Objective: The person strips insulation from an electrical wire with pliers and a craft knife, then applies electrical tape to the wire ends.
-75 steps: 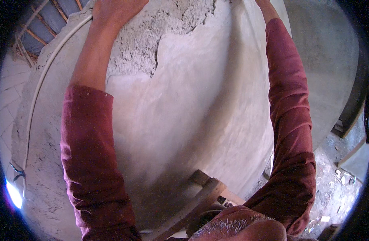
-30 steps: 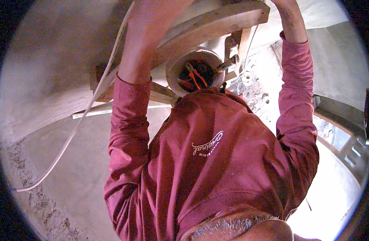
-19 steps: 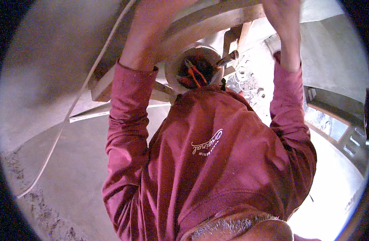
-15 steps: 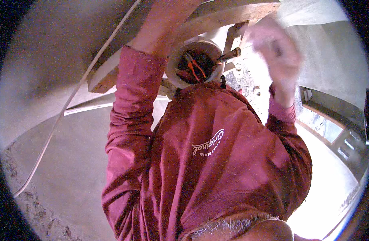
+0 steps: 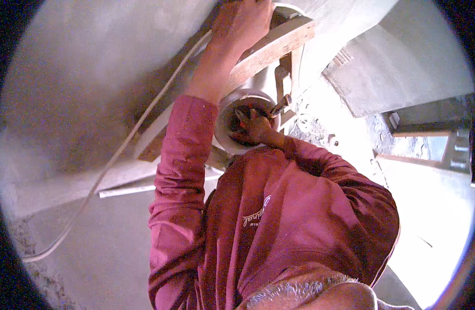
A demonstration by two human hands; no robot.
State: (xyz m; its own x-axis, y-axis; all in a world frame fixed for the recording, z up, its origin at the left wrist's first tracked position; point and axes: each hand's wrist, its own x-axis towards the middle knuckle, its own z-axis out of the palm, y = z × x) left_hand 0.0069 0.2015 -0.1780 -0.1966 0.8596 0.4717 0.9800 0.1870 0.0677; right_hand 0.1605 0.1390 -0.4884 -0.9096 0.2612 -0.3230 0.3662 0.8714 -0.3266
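My left hand (image 5: 241,26) is raised at the top beside a curved wooden beam (image 5: 284,36), its fingertips hidden. A pale cable (image 5: 149,107) runs down left from near that wrist. My right hand (image 5: 253,125) reaches inside a round pale bucket (image 5: 228,103) of dark, partly red tools, its fingers apart over them; whether it touches the red-handled pliers seen earlier is unclear. A dark cylindrical object (image 5: 281,106) leans out of the bucket's right side.
Pale curved plastered surfaces (image 5: 72,88) surround me. A vertical wooden post (image 5: 295,64) supports the beam. A long white strip (image 5: 134,190) lies behind my left arm. Rubble and coils (image 5: 315,124) are on the bright floor below. A wood-framed opening (image 5: 418,147) is at right.
My view has turned from plaster above to beam, bucket and body. My right hand has come down from high on the right into the bucket; my left hand remains raised.
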